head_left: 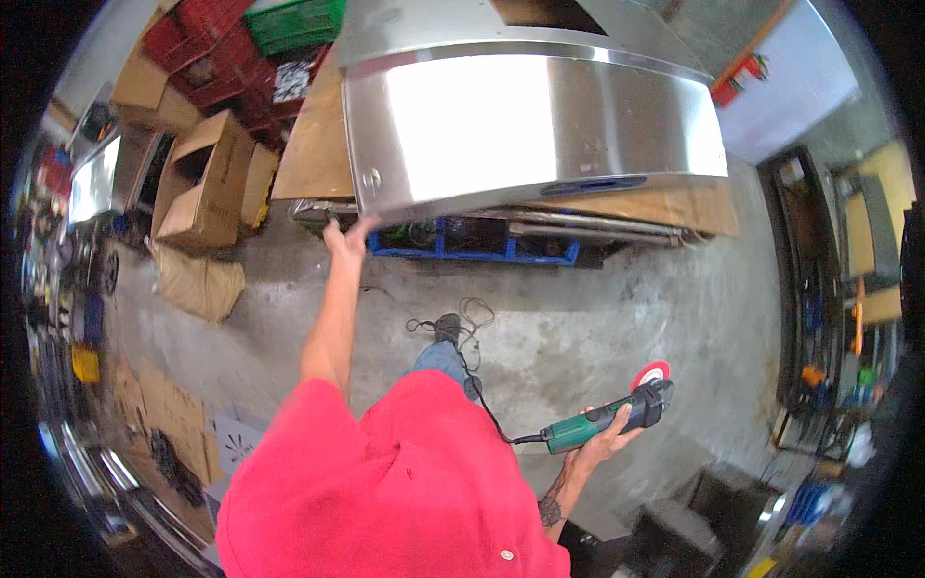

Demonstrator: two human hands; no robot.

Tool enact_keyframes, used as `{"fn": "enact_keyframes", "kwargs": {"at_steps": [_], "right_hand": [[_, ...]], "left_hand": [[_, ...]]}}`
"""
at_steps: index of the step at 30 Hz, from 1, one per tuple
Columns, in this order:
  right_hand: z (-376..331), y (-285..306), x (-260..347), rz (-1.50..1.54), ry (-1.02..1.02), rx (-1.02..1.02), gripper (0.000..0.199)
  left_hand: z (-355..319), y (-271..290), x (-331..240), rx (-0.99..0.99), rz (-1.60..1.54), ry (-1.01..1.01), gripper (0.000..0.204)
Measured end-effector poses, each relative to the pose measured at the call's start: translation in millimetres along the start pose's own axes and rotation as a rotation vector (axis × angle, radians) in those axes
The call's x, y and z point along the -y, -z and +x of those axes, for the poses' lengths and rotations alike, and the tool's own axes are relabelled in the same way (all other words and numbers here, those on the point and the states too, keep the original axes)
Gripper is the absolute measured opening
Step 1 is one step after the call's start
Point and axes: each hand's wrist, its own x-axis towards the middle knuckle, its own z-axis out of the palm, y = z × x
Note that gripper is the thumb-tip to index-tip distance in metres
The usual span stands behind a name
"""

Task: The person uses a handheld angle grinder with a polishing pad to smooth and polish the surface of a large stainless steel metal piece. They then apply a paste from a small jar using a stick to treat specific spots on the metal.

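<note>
My right hand [609, 441] is wrapped round a green and black angle grinder [588, 427], held out over the floor at the lower right. A red and white disc [652, 374] shows at its head, and a black cord trails from its back end. My left arm reaches forward, and my left hand [349, 239] is at the near left corner of a large, shiny stainless steel housing [636, 120]. Its fingers look closed on that corner, though they are slightly blurred. The housing lies on a cardboard-covered bench [313, 144], with its near edge overhanging.
A blue crate [472, 254] sits beneath the bench. The cord [472, 332] loops on the concrete floor by my foot. Open cardboard boxes [204, 188] and red crates [198, 43] stand at the left. A dark metal frame [790, 279] stands on the right, with dark foam-like blocks [674, 539] nearer.
</note>
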Motion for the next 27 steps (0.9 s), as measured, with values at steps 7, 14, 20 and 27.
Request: {"fn": "enact_keyframes", "kwargs": {"at_steps": [7, 14, 20, 27], "right_hand": [[47, -59, 9, 0.037, 0.014, 0.138, 0.081], [46, -120, 9, 0.096, -0.066, 0.470, 0.055], [93, -218, 19, 0.021, -0.101, 0.767, 0.056], [223, -269, 13, -0.405, 0.172, 1.367, 0.061]], "left_hand": [[-56, -65, 27, 0.481, 0.876, -0.171, 0.022], [-280, -48, 160, 1.545, 1.403, 0.200, 0.098], [-269, -125, 239, 1.262, 1.362, 0.369, 0.110], [-251, -164, 293, 0.862, 1.300, 0.036, 0.080]]}}
